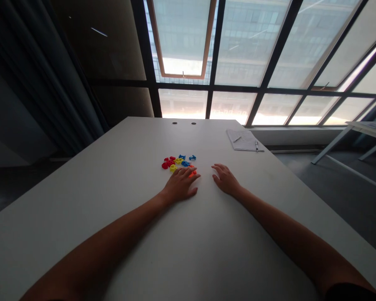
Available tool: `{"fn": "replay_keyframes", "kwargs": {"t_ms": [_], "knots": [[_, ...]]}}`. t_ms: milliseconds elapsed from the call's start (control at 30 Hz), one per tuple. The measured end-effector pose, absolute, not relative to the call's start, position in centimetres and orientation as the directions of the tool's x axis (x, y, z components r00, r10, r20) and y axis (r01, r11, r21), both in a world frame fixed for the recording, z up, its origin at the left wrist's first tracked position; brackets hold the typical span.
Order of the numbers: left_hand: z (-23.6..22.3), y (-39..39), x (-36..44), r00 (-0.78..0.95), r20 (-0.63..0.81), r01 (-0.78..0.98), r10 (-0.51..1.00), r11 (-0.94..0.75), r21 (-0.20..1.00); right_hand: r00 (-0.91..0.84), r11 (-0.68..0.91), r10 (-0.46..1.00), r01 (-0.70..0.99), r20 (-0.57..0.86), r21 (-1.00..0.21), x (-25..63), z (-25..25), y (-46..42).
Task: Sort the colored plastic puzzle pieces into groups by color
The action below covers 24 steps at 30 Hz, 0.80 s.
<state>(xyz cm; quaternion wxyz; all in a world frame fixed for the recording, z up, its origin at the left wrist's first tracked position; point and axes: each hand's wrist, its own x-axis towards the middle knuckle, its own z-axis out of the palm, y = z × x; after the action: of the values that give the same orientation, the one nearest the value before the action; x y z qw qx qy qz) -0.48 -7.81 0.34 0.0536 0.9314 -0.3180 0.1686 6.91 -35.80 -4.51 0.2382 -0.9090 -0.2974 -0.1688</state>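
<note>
My left hand (180,184) lies palm down on the white table (207,246), its fingertips at the near edge of a small heap of plastic pieces (177,164) in red, yellow and blue. An orange-red piece (192,173) sits partly under its fingers, and the hand holds nothing. My right hand (226,179) rests palm down with its fingers spread a little, to the right of the heap. It touches only the tabletop.
A sheaf of papers (242,140) with a pen (256,145) on it lies near the table's far right edge. Two small round holes (184,123) mark the far edge. Large windows stand beyond, and a second table (366,129) is at the right.
</note>
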Motion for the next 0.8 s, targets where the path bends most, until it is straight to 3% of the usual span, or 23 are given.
{"fn": "replay_keyframes", "kwargs": {"t_ms": [133,333,567,800], "knots": [[0.9,-10.6,3.7,0.836,0.227,-0.509,-0.5,-0.86,-0.019,0.788,-0.715,0.379,0.582,0.486,-0.386,6.9,-4.4,-35.6],[2.3,-12.5,9.1,0.965,-0.008,-0.262,-0.263,-0.963,0.065,0.814,-0.702,0.333,0.551,0.475,-0.452,7.3,-4.5,-35.4],[1.7,-11.2,9.6,0.982,0.096,-0.167,-0.161,-0.984,0.065,0.872,-0.746,0.283,0.462,0.399,-0.48,7.5,-4.2,-35.4],[1.4,-9.2,9.7,1.0,-0.019,-0.013,-0.015,-0.998,0.067,0.873,-0.763,0.304,0.463,0.382,-0.451,7.3,-3.9,-35.2]]}}
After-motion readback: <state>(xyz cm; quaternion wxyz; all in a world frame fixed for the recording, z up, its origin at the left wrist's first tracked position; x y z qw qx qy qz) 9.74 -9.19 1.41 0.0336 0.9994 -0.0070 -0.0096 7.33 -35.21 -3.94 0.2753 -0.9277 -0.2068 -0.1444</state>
